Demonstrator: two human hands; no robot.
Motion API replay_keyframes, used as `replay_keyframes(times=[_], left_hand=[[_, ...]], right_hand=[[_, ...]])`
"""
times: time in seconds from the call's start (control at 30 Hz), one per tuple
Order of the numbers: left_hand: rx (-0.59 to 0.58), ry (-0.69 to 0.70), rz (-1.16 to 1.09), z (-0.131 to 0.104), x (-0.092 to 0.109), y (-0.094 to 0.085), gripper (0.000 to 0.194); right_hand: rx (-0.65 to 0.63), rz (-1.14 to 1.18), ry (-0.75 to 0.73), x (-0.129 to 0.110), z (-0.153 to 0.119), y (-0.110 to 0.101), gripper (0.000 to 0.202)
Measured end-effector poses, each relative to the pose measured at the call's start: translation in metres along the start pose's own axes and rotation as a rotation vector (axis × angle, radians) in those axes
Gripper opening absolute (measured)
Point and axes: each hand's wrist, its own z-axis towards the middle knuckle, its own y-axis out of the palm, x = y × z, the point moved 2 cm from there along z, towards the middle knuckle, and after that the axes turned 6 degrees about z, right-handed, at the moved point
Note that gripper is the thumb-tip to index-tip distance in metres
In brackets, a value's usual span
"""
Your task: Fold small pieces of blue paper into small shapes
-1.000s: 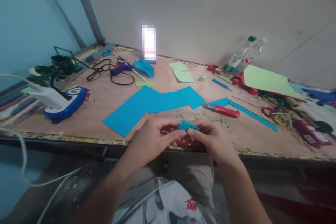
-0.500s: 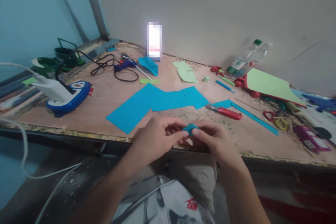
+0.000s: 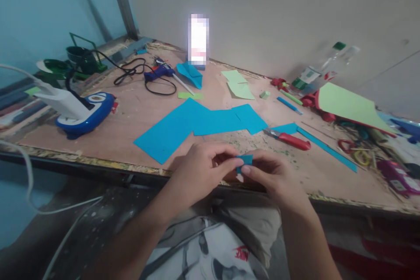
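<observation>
Between my two hands, over the table's front edge, is a small piece of blue paper (image 3: 245,160), its lower part hidden by fingers. My left hand (image 3: 210,164) is closed, thumb and fingers pinching the paper's left side. From the right, my right hand (image 3: 271,170) is closed on it too, thumb pressed against the lower part. Larger blue paper sheets (image 3: 164,133) lie flat just beyond my hands, overlapping one another. A red-handled utility knife (image 3: 293,141) rests to the right of them, its blade end touching the blue paper.
A hot glue gun (image 3: 160,72) with a black cord lies at the back left, near a folded blue paper (image 3: 190,75). A lit phone (image 3: 198,39) stands by the wall. On the left is a blue power strip (image 3: 83,118); plastic bottles (image 3: 305,78) lean at the right.
The small blue paper has turned in my fingers, and now stands up more with its top edge level. Both hands stay on it. The camera view has shifted slightly.
</observation>
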Motion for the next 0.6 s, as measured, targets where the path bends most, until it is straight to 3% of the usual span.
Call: replay_keyframes(times=[0.3,0.6], left_hand=[[-0.035,-0.083,-0.118,-0.0003,-0.0051,0.0047,0.007],[-0.004,0.003,-0.018,-0.0017,0.0008,0.0,0.01]], right_hand=[[0.04,0.002,-0.044,0.0072,-0.0005,-0.0037,0.016],[0.048,0.02,-0.07,0.0043,-0.0006,0.0011,0.01]])
